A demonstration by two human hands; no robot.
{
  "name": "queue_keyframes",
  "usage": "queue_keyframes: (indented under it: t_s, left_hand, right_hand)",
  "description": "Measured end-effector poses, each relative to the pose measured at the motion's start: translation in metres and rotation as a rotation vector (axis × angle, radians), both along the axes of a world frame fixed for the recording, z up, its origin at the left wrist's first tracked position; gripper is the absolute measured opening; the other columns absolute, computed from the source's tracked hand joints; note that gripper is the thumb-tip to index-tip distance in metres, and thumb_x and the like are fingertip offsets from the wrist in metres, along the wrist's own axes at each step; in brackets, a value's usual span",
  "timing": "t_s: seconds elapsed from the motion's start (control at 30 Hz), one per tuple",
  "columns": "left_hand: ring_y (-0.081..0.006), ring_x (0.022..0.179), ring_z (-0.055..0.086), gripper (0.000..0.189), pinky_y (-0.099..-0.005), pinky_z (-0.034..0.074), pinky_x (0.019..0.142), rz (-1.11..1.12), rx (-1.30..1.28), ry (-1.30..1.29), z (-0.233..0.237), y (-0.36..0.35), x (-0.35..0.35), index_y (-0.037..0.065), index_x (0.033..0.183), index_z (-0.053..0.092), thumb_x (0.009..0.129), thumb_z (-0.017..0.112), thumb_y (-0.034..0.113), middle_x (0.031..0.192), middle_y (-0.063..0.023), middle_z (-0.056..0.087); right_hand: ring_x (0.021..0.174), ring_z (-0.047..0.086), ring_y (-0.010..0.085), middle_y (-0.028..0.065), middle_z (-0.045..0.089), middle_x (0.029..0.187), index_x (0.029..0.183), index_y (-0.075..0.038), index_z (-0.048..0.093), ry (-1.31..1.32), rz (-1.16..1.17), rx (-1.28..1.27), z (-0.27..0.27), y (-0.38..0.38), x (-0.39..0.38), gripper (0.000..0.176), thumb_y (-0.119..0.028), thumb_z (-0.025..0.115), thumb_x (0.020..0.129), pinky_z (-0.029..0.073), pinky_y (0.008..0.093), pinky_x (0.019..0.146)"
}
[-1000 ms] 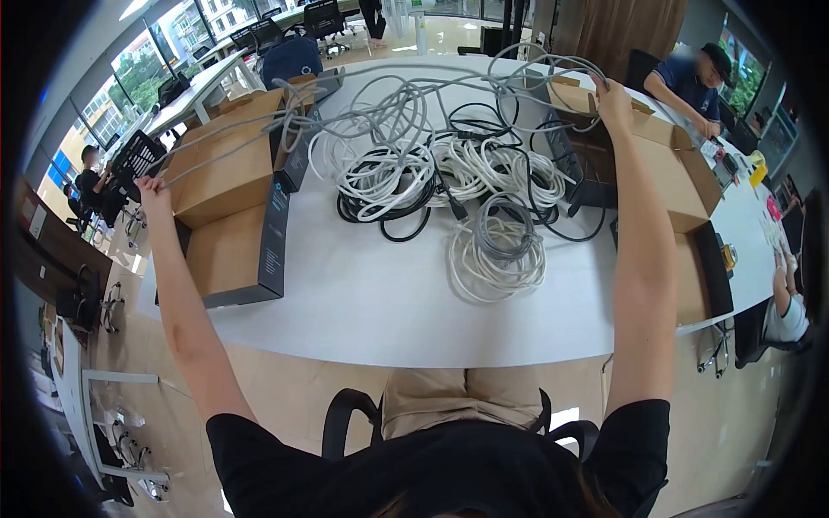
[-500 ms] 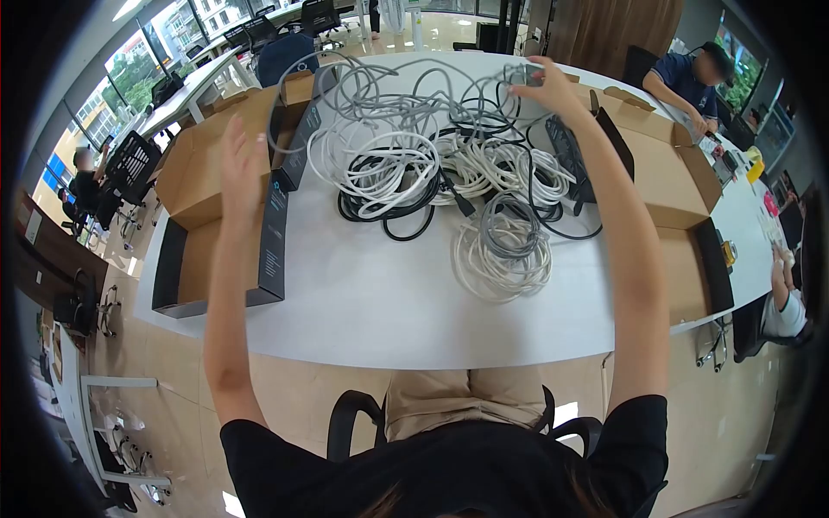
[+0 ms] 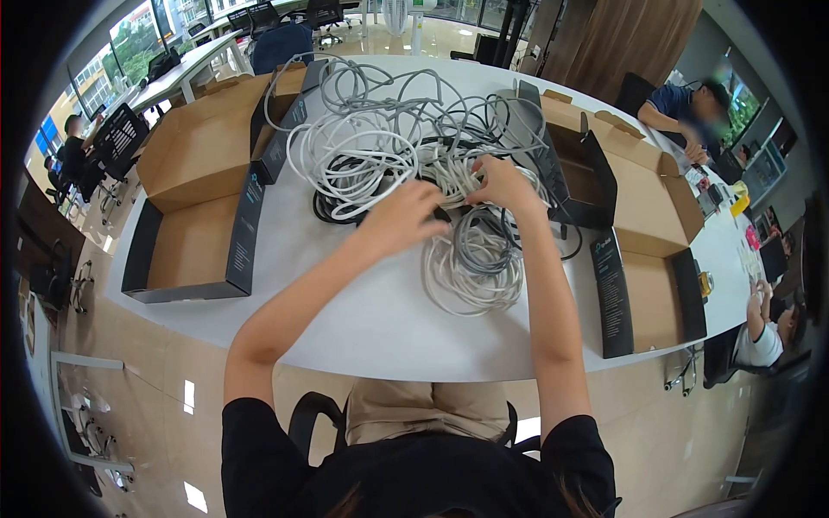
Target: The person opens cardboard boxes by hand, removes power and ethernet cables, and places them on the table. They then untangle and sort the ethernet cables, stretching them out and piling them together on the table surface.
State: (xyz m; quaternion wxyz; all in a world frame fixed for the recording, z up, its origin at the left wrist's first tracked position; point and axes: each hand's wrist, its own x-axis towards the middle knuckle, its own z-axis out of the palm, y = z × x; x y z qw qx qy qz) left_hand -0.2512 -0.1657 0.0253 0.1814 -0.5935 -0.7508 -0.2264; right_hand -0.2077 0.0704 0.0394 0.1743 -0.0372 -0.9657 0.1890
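Observation:
Over the middle of a heap of coiled cables, my left hand (image 3: 402, 218) reaches in from the left, its fingers apart beside a white cable coil (image 3: 367, 164) and a black cable. My right hand (image 3: 508, 185) comes down on the cream cable bundle (image 3: 456, 175), thumb and forefinger spread with a gap between them. Below the two hands lie a grey cable coil (image 3: 482, 246) and a white coil (image 3: 458, 285), overlapping. Loose grey cables (image 3: 371, 95) loop across the back of the heap. My palms hide part of the bundle.
An open cardboard box (image 3: 194, 246) with black sides stands at left, a smaller black box (image 3: 281, 142) behind it. To the right are a dark box (image 3: 579, 177) and another open box (image 3: 652, 298). A person (image 3: 682, 112) sits at the far right end of the white table (image 3: 371, 345).
Both hands have come inward from wide apart: the left from beside the left box, the right down and toward me from the far cables. The view has shifted slightly.

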Motion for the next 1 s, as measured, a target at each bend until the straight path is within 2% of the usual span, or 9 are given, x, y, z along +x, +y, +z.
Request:
queue_keyframes:
  t_s: [0.03,0.27,0.3,0.4,0.53,0.67,0.77,0.9,1.0]
  left_hand:
    - [-0.0219,0.110,0.050,0.035,-0.0399,0.036,0.089,0.082,-0.026,-0.068,0.000,0.004,-0.010,0.008,0.106,0.059,0.082,0.064,0.031,0.112,-0.0055,0.057]
    - [-0.0214,0.102,0.052,0.022,-0.0394,0.032,0.087,0.201,-0.178,-0.191,0.017,0.008,-0.042,0.010,0.095,0.063,0.087,0.058,0.030,0.103,-0.0028,0.060]
    - [-0.0220,0.099,0.055,0.019,-0.0402,0.036,0.087,0.191,-0.198,-0.226,0.026,0.009,-0.038,0.010,0.096,0.064,0.087,0.058,0.026,0.100,-0.0053,0.062]
    - [-0.0227,0.095,0.058,0.017,-0.0394,0.042,0.084,-0.174,0.080,-0.549,0.077,0.005,0.018,0.009,0.099,0.064,0.084,0.061,0.018,0.101,-0.0075,0.063]
    - [-0.0197,0.085,0.062,0.026,-0.0330,0.047,0.071,-0.399,0.422,-0.089,0.157,-0.042,0.114,0.013,0.101,0.066,0.075,0.065,0.009,0.099,-0.0024,0.065]
    - [-0.0102,0.086,0.050,0.028,-0.0284,0.045,0.064,-0.401,0.903,0.241,0.147,-0.082,0.169,0.027,0.077,0.067,0.075,0.066,-0.002,0.099,0.0067,0.049]
    - [-0.0197,0.097,0.051,0.032,-0.0419,0.044,0.079,-0.186,0.475,-0.198,0.204,-0.108,0.209,0.021,0.106,0.059,0.078,0.069,0.010,0.116,-0.0089,0.046]
    - [-0.0202,0.089,0.056,0.027,-0.0327,0.049,0.074,-0.340,0.424,-0.735,0.212,-0.115,0.209,0.009,0.105,0.056,0.080,0.068,0.009,0.109,-0.0147,0.052]
    - [-0.0205,0.081,0.059,0.019,-0.0290,0.048,0.071,-0.188,0.431,-0.611,0.209,-0.097,0.192,0.007,0.095,0.061,0.077,0.067,0.006,0.097,-0.0126,0.060]
  right_hand:
    - [0.090,0.063,0.0320,0.0176,0.067,0.087,0.089,-0.002,0.069,-0.113,-0.015,-0.019,0.010,0.001,0.002,0.049,-0.034,0.083,0.054,0.049,0.0380,0.078]
    - [0.088,0.063,0.0274,0.0177,0.066,0.085,0.098,0.003,0.065,-0.210,0.095,-0.204,0.018,0.026,-0.001,0.061,-0.042,0.080,0.061,0.049,0.0353,0.075]
    - [0.085,0.064,0.0213,0.0145,0.067,0.084,0.099,0.006,0.062,-0.148,0.115,-0.300,0.020,0.025,0.002,0.051,-0.035,0.075,0.073,0.049,0.0327,0.074]
    - [0.081,0.064,0.0160,0.0111,0.067,0.090,0.105,0.004,0.057,-0.107,0.236,-0.769,0.040,0.030,0.011,0.036,-0.023,0.067,0.083,0.050,0.0295,0.073]
    - [0.075,0.062,0.0106,0.0101,0.068,0.090,0.107,-0.001,0.053,0.045,0.146,-1.118,0.049,0.030,0.012,0.023,-0.016,0.057,0.090,0.048,0.0243,0.070]
    - [0.071,0.057,0.0097,0.0094,0.068,0.090,0.102,-0.004,0.053,0.263,0.197,-1.334,0.054,0.027,0.011,0.015,-0.015,0.054,0.092,0.047,0.0238,0.066]
    - [0.073,0.054,0.0090,0.0095,0.067,0.095,0.106,-0.005,0.053,0.389,0.250,-1.426,0.064,0.025,0.015,0.017,-0.018,0.053,0.094,0.045,0.0239,0.068]
    - [0.079,0.058,0.0105,0.0142,0.065,0.106,0.107,-0.006,0.053,0.466,0.328,-1.434,0.070,0.023,0.018,0.016,-0.017,0.048,0.096,0.048,0.0264,0.074]
    - [0.079,0.056,0.0084,0.0120,0.067,0.100,0.110,-0.007,0.048,0.476,0.383,-1.364,0.080,0.008,0.021,0.019,-0.020,0.050,0.096,0.045,0.0245,0.074]
